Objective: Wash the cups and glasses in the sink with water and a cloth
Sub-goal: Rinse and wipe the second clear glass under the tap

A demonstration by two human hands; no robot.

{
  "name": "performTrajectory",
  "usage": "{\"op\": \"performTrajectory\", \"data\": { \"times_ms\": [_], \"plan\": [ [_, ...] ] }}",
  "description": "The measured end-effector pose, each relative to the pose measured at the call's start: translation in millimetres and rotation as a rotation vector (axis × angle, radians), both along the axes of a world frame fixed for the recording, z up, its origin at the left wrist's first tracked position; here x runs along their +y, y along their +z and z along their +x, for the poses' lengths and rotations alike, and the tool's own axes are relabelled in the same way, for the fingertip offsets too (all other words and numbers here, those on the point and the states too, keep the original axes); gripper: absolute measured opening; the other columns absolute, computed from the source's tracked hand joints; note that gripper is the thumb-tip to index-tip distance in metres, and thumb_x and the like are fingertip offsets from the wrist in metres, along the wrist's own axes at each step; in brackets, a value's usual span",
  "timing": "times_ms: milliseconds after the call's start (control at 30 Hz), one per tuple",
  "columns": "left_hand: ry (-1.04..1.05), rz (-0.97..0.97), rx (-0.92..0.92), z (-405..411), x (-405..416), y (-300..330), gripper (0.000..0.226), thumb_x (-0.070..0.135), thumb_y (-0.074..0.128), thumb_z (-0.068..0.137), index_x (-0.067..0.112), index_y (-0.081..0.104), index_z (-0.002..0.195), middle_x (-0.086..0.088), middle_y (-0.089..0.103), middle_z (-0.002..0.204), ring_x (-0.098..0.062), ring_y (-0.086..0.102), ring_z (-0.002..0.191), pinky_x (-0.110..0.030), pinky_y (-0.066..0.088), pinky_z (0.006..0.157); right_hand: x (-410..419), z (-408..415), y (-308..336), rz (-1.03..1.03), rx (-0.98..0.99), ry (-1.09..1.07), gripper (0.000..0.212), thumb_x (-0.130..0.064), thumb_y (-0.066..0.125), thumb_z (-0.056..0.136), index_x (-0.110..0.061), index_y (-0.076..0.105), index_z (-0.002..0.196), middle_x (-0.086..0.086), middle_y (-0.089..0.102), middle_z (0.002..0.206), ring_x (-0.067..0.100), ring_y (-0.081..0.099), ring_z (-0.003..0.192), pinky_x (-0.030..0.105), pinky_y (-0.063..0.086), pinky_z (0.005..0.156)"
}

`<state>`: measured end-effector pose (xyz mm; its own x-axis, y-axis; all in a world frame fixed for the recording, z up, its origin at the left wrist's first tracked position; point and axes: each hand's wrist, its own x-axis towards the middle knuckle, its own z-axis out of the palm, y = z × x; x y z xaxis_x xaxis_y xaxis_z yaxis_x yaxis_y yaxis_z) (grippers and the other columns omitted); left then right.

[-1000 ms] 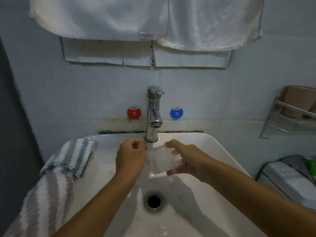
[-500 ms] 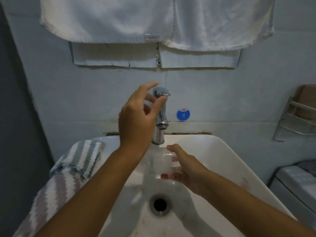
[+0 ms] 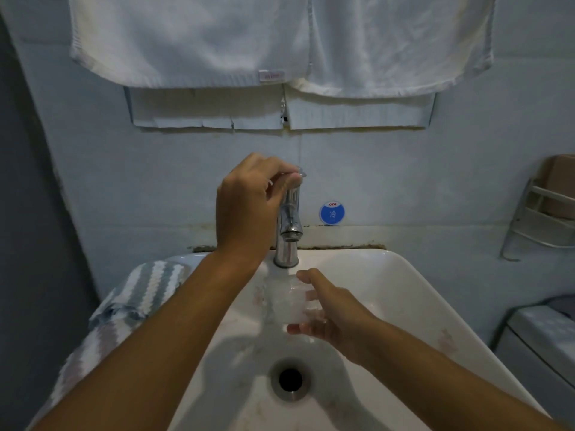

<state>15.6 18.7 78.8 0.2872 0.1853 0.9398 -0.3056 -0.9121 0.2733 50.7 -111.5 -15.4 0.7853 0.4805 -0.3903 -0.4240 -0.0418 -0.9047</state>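
Observation:
My right hand [image 3: 334, 312] holds a clear glass [image 3: 286, 301] over the white sink [image 3: 413, 293], just below the spout of the chrome tap [image 3: 289, 228]. Its thumb lies on the far side of the glass and its fingers curl round the near side. My left hand [image 3: 249, 203] is raised to the top of the tap, and its fingers grip the tap handle [image 3: 300, 174]. A striped cloth [image 3: 137, 297] hangs over the sink's left rim. I cannot tell whether water is running.
The drain [image 3: 290, 380] lies at the bottom of the basin. White towels [image 3: 280, 38] hang on the wall above. A blue round sticker [image 3: 332, 213] is right of the tap. A metal wall rack [image 3: 541, 219] and a toilet tank [image 3: 541, 343] stand at the right.
My left hand left the glass, rose to the tap and closed its fingers on the handle. My right hand kept the glass under the spout.

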Motion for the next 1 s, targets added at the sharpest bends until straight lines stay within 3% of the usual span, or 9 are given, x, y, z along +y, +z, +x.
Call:
{"op": "performTrajectory", "data": {
  "times_ms": [133,400,633,800,900,1000],
  "plan": [
    [0.008,-0.006,-0.016,2.4,0.4,0.1,0.013,0.024,0.072,0.087,0.014,0.074,0.095,-0.001,0.069,0.086,-0.009,0.059,0.074,-0.009,0.044,0.068,0.1,-0.4,-0.4,0.009,-0.006,-0.004,0.037,-0.041,0.069,0.088,-0.013,0.059,0.11,0.011,0.056,0.114,0.034,0.065,0.097,0.033,0.061,0.064],
    [0.022,-0.005,-0.055,10.2,2.7,3.7,0.014,0.025,0.069,0.09,0.013,0.073,0.097,-0.003,0.07,0.089,-0.01,0.061,0.076,-0.019,0.052,0.069,0.1,1.6,-0.6,-0.013,-0.006,0.012,0.046,-0.042,0.068,0.088,-0.013,0.057,0.122,0.011,0.055,0.119,0.033,0.063,0.101,0.041,0.062,0.078],
    [0.0,-0.024,-0.065,12.6,4.2,8.9,0.015,0.025,0.069,0.089,0.013,0.073,0.097,-0.001,0.069,0.089,-0.008,0.061,0.075,-0.018,0.052,0.071,-1.6,1.7,-3.2,-0.006,-0.019,0.024,0.049,-0.042,0.069,0.087,-0.012,0.057,0.123,0.012,0.054,0.122,0.035,0.063,0.104,0.036,0.062,0.075],
    [-0.001,-0.013,-0.043,11.0,2.7,8.1,0.019,0.027,0.066,0.092,0.013,0.07,0.104,0.004,0.065,0.09,-0.003,0.058,0.074,-0.015,0.053,0.07,-2.2,2.3,-3.3,0.004,-0.027,0.031,0.047,-0.042,0.068,0.088,-0.012,0.057,0.123,0.012,0.055,0.121,0.035,0.064,0.103,0.039,0.062,0.08],
    [-0.034,-0.195,-0.03,1.8,-2.9,-3.7,0.023,0.027,0.057,0.099,0.014,0.062,0.117,0.01,0.06,0.092,0.004,0.058,0.073,-0.007,0.048,0.063,-3.1,1.6,-3.5,0.008,-0.026,0.01,0.049,-0.042,0.069,0.087,-0.011,0.058,0.122,0.012,0.055,0.122,0.035,0.064,0.102,0.037,0.062,0.075],
    [-0.016,-0.68,0.03,-12.1,-12.9,-40.1,0.017,0.022,0.045,0.103,0.014,0.054,0.114,0.007,0.058,0.091,-0.008,0.06,0.081,-0.005,0.043,0.059,-3.2,1.6,-4.6,0.008,-0.04,-0.013,0.048,-0.042,0.07,0.086,-0.011,0.058,0.121,0.011,0.055,0.118,0.033,0.064,0.099,0.035,0.062,0.072]
  ]
}}
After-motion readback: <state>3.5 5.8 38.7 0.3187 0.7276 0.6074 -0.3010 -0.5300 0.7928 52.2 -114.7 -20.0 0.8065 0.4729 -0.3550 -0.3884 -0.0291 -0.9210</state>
